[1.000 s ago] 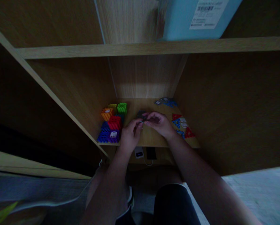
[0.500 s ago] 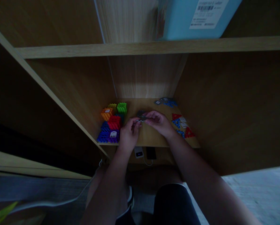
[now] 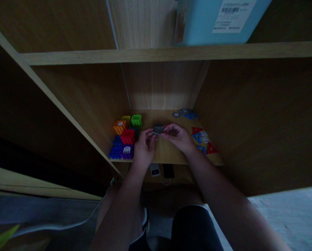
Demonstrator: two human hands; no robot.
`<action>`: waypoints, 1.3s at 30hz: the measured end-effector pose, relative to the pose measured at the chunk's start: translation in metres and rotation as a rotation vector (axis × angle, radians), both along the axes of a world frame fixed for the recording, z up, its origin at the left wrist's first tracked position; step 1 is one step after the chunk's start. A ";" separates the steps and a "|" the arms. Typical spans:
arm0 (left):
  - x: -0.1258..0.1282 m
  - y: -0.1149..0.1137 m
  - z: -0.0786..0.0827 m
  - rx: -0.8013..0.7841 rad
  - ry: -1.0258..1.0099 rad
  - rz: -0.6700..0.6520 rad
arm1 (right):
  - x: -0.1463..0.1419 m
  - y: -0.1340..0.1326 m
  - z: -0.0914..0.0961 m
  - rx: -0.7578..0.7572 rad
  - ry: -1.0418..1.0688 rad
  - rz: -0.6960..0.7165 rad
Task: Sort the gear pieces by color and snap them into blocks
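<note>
Both hands reach into a low wooden shelf compartment (image 3: 168, 153). My left hand (image 3: 144, 146) and my right hand (image 3: 178, 137) pinch a small dark grey toothed block (image 3: 158, 129) between their fingertips, just above the shelf floor. To the left of my left hand stands a cluster of ridged cubes: orange (image 3: 119, 127), green (image 3: 136, 120), red (image 3: 127, 136), blue and purple (image 3: 121, 150). To the right of my right hand lie flat red and blue triangular pieces (image 3: 203, 140).
Several small bluish pieces (image 3: 185, 113) lie at the back right of the compartment. A light blue box (image 3: 213, 21) with a label sits on the shelf above. A small white device (image 3: 154, 170) and a dark one (image 3: 168, 170) lie below the shelf edge.
The grey block has been turned and lifted slightly, so its broad face now shows between the fingertips. Both hands stay in nearly the same place.
</note>
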State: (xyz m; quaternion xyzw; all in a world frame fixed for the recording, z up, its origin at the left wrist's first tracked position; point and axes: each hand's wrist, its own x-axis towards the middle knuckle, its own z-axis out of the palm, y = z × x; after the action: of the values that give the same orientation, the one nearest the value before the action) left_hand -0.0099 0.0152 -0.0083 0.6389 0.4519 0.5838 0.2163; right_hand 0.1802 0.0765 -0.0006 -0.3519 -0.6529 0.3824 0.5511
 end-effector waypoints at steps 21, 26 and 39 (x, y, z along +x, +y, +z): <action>0.006 -0.009 0.010 -0.090 0.327 -0.061 | -0.001 0.024 -0.007 0.234 -0.406 -0.391; 0.006 -0.010 0.010 -0.096 0.332 -0.070 | 0.000 0.023 -0.009 0.219 -0.427 -0.386; 0.005 -0.008 0.010 -0.098 0.356 -0.083 | 0.000 0.023 -0.009 0.228 -0.423 -0.384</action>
State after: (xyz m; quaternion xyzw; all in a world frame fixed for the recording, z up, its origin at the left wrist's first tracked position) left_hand -0.0045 0.0068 0.0014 0.7391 0.4840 0.4293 0.1876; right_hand 0.1800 0.0999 -0.0097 -0.4765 -0.7134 0.1135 0.5011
